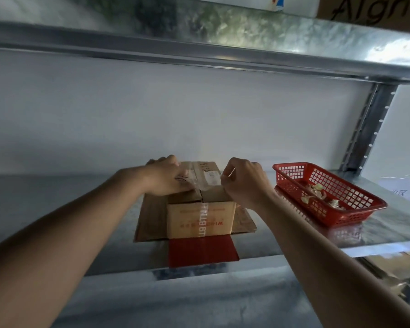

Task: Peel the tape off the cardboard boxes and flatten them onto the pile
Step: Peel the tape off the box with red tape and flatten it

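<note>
Pinching tape [213, 183] at box [200, 209] edge, right hand [243, 183]; left hand [166, 177] presses flat.

Left hand [166, 178] presses the box [200, 207]; right hand [243, 183] seemingly pinches tape [208, 183].

You see a tan cardboard box [200, 209] with red print and clear tape [202, 220] lettered red, brown and dark red flattened cardboard [204, 252] beneath, and a red mesh basket [327, 192].

1 box [200, 204], 1 basket [329, 192], 2 hands [166, 178]
</note>
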A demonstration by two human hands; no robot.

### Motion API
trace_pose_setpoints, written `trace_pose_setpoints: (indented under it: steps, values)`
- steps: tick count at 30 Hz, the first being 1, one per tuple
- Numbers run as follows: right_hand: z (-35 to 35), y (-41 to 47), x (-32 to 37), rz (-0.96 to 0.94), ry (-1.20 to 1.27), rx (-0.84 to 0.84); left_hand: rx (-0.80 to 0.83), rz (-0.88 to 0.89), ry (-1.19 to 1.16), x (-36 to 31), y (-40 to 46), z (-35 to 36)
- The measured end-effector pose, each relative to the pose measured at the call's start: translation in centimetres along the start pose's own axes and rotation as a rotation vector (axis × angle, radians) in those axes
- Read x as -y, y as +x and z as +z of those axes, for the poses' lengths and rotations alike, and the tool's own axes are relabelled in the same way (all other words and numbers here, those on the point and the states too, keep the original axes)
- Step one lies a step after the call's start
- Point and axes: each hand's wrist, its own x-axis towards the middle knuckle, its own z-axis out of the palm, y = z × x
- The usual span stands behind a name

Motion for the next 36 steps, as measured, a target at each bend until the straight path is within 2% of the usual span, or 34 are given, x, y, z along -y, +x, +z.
trace_pose_setpoints:
  steps: [3,7,9,13,17,19,22,26,29,33,36]
  values:
    - [-0.6,-0.3,0.6,0.057,0.134,0.034,0.054,-0.092,-0.127,-1.5,-0.3,0.5]
    - [-1.0,-0.6,0.8,0.117,0.300,0.107,-0.013,0.023,-0.088,-1.6,-1.8,2.8]
    - [-1.1,-0.8,0.9,0.173,0.413,0.131,0.023,0.083,-0.118,-0.6,-2.5,3.3]
    - [-1.0,-0.9,0.9,0.318,0.648,0.075,0.129,0.114,-0.249,0.9,-3.7,2.6]
    - [-0.5,-0.4,1.4,0.334,0.716,0.013,0.136,0.071,-0.331,1.0,-4.0,1.7]
    - [-0.5,-0.1,1.9,0.350,0.853,0.023,0.097,0.076,-0.318,0.0,-3.7,1.4]
    - [-0.6,0.0,2.7,0.245,1.028,0.047,-0.007,0.078,-0.322,-1.6,-3.6,1.7]
    - [-0.2,0.0,3.4,-0.058,0.843,0.090,-0.102,0.051,-0.439,-1.7,-3.8,2.9]
    - [0.0,-0.2,3.2,-0.222,0.633,0.217,-0.148,0.032,-0.500,-1.7,-3.6,3.1]
    - [-0.2,-0.5,2.3,-0.289,0.478,0.441,-0.192,0.022,-0.518,-1.9,-3.4,3.2]
    - [-1.0,-0.3,1.5,-0.303,0.541,0.624,-0.194,0.034,-0.529,-2.1,-3.6,3.3]
